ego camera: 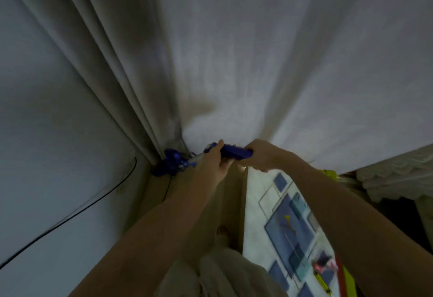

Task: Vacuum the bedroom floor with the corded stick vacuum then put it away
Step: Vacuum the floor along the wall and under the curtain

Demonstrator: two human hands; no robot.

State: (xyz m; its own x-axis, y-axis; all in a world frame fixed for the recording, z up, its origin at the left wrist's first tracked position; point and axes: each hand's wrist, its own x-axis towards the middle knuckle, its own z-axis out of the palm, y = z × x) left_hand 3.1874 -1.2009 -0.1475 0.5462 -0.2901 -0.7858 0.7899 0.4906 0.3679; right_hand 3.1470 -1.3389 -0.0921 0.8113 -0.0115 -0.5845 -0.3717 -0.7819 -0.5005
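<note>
Gripping blue stick vacuum (187, 159) two-handed: left hand (214, 159) clasps tube, right hand (262, 156) wraps handle. Head wedged in corner, ten o'clock, under curtain (234, 62). Rigid, probably bottom-heavy; cord (70, 217) trails.

Bare forearms, no sleeves showing; pale loose trousers (222, 271), one foot (223, 231) bare

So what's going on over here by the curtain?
A person is holding a blue stick vacuum with both hands: the left hand grips the tube just below the handle, and the right hand grips the handle end. The vacuum's body is pushed down into the corner where the wall meets the grey curtain. A black cord runs along the wall toward it. A patterned blue rug lies to the right.
</note>
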